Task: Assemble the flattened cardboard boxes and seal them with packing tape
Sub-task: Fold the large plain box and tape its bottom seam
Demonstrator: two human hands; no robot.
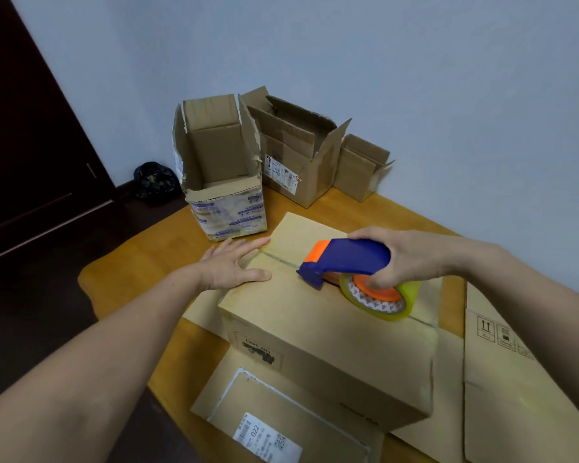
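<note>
A closed tan cardboard box (318,332) stands in the middle of the wooden table (137,262). Its top flaps meet in a seam running from the far left to the near right. My left hand (234,262) lies flat with straight fingers on the box's far-left corner, across the seam. My right hand (405,259) grips a blue and orange tape dispenser (345,259) holding a roll of clear tape (381,300). The dispenser's blade end rests on the seam near the middle of the top. A strip of tape seems to run along the seam towards my left hand.
Three open assembled boxes stand at the table's far side: a tall torn box (224,182), a wider box (298,155) and a small box (361,168). Flattened boxes lie near me, one with a label (268,436) and one at the right (515,379). A dark door is at left.
</note>
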